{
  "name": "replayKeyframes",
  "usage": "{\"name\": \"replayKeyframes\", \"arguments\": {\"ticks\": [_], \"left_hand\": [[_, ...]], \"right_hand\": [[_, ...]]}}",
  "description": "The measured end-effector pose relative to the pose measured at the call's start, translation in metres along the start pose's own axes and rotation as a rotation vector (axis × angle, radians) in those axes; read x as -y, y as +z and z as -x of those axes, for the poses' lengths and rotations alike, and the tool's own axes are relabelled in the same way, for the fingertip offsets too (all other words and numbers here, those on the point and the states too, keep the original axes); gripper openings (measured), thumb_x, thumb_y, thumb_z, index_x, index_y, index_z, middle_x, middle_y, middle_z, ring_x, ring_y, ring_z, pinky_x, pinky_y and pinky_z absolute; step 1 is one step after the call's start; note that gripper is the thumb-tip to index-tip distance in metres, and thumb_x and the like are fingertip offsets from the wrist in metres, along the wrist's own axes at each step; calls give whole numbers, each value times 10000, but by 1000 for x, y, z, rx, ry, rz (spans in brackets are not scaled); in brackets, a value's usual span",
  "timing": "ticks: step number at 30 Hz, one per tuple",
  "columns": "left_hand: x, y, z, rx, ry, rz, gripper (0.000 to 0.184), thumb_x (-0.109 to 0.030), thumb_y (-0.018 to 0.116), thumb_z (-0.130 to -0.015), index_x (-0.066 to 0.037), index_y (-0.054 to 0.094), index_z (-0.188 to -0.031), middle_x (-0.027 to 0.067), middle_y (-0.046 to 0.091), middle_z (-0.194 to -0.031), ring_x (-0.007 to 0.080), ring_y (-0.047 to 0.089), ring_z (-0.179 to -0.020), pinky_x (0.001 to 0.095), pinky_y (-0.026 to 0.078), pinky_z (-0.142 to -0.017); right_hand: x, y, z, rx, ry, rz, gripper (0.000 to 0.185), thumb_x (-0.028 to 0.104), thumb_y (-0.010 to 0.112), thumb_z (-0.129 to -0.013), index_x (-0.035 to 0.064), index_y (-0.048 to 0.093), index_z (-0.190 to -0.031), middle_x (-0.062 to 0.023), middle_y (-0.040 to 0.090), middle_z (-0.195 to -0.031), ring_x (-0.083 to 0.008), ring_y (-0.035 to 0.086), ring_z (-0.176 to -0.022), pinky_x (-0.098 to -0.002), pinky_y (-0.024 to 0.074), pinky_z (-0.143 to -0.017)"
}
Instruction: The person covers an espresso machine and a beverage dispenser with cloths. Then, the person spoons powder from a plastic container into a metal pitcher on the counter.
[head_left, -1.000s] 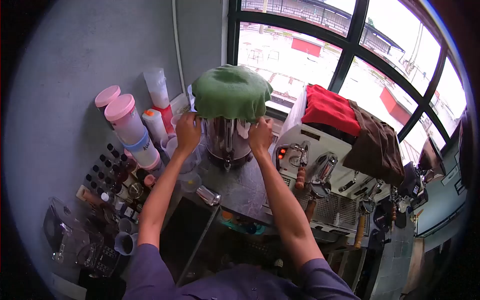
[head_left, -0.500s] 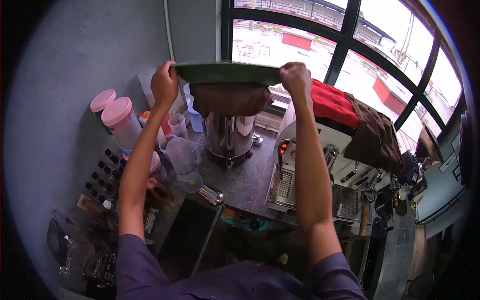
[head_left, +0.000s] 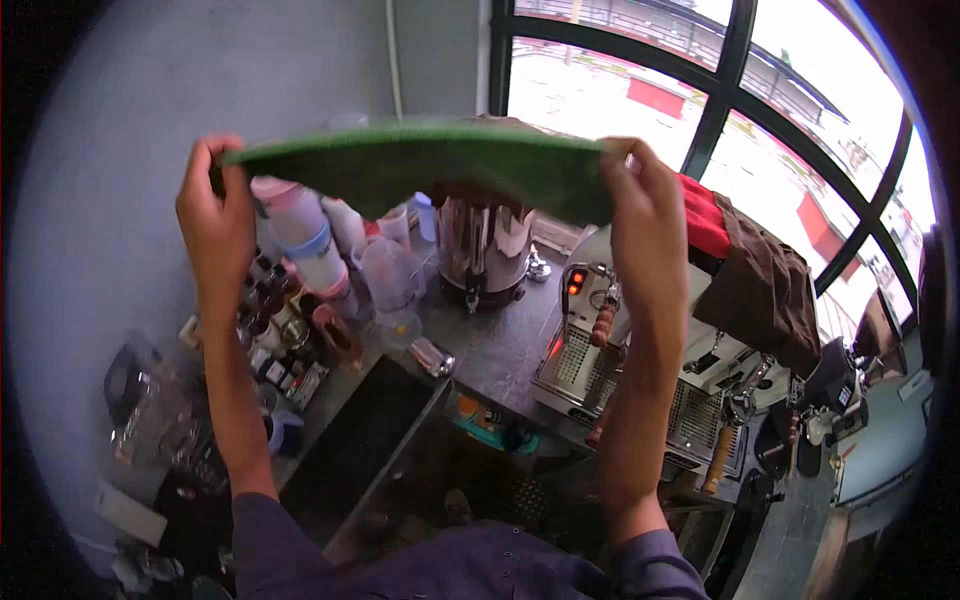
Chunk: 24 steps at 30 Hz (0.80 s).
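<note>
Left hand [head_left: 218,205] is pinching one corner of the green cloth [head_left: 420,150]; right hand [head_left: 645,200] is gripping the other. Cloth is stretching between them in midair, blurred, its middle sagging, on the near side of the steel urn [head_left: 487,250]. Change: a second ago it was draping over the urn's top; now both hands are bearing it, and it is hanging nearer the person than half a second ago. Meaning, as judged: the urn is losing its outer cover, the green cloth now free of it. A brown cloth [head_left: 480,193] is still covering the urn's top, mostly hidden. Urn is standing on the counter [head_left: 500,335], the clear pitcher [head_left: 388,272] sitting left, the espresso machine [head_left: 585,372] right, red cloth [head_left: 703,222] lying over it.
</note>
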<state>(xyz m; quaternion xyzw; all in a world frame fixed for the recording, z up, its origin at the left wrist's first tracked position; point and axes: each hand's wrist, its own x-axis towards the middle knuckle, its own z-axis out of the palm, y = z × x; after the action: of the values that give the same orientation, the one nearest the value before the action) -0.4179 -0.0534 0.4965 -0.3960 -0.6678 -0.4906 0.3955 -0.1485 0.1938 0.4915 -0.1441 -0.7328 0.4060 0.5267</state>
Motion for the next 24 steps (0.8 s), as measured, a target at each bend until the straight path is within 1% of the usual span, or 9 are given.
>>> {"name": "replayKeyframes", "arguments": {"ticks": [5,7,8,11,13,14,16,22,24], "left_hand": [[-20,-87,119,472,-338,-220,63,-59,500,-979,-20,498,-930,124,457,-744,165,483,-685,376,404,-614],[-4,-116,170,679,-283,-12,67,-57,558,-925,-26,514,-885,39,499,-771,97,484,-726,322,414,-637],[-18,-129,184,793,-553,105,128,-74,628,-903,-35,514,-857,15,512,-802,106,504,-769,326,434,-679],[-11,-148,246,910,-474,69,268,-151,766,-868,-28,529,-897,39,546,-798,150,529,-790,374,466,-740],[-5,-154,280,902,-472,-239,264,-181,750,-887,-16,545,-914,142,623,-830,240,614,-807,418,490,-774],[-9,-161,291,901,-489,-261,264,-181,750,-887,-16,545,-914,142,623,-830,240,614,-807,418,490,-774],[-19,-168,300,893,-368,-498,258,-203,719,-910,-8,554,-944,213,649,-845,368,662,-841,486,493,-746],[-146,-219,227,552,-388,-697,181,-177,626,-976,-75,622,-1125,184,680,-824,389,688,-797,507,487,-655],[-210,-223,242,110,-69,-567,350,-169,590,-998,-102,611,-1341,165,688,-822,339,697,-782,484,490,-650]], "right_hand": [[-34,-32,93,536,177,-203,183,110,672,-948,-20,660,-1076,-46,677,-901,-120,607,-875,-315,499,-797],[-56,-38,114,728,190,-205,194,102,710,-925,-11,660,-1075,-35,677,-900,-115,606,-871,-323,502,-786],[-67,-40,122,831,197,-100,217,108,729,-916,-11,654,-1081,-46,675,-895,-115,605,-867,-324,503,-779],[-110,-24,146,1026,193,137,303,148,763,-899,-17,626,-1114,-141,696,-911,-204,671,-893,-357,516,-799],[-129,-2,166,1091,29,339,317,184,721,-917,-28,609,-1123,-248,706,-983,-383,708,-966,-442,538,-840],[-144,12,179,1109,25,317,317,184,721,-917,-28,609,-1123,-248,706,-983,-383,708,-966,-442,538,-840],[-164,31,195,1063,-182,410,307,197,656,-935,-29,601,-1136,-289,700,-1055,-494,660,-1031,-532,529,-883],[-18,-22,144,826,-358,348,251,169,608,-935,-16,642,-1101,-297,698,-1111,-497,663,-1012,-532,539,-886],[23,-64,164,503,-355,66,217,157,614,-915,-17,671,-1030,-278,720,-1041,-483,687,-945,-540,545,-868]]}}
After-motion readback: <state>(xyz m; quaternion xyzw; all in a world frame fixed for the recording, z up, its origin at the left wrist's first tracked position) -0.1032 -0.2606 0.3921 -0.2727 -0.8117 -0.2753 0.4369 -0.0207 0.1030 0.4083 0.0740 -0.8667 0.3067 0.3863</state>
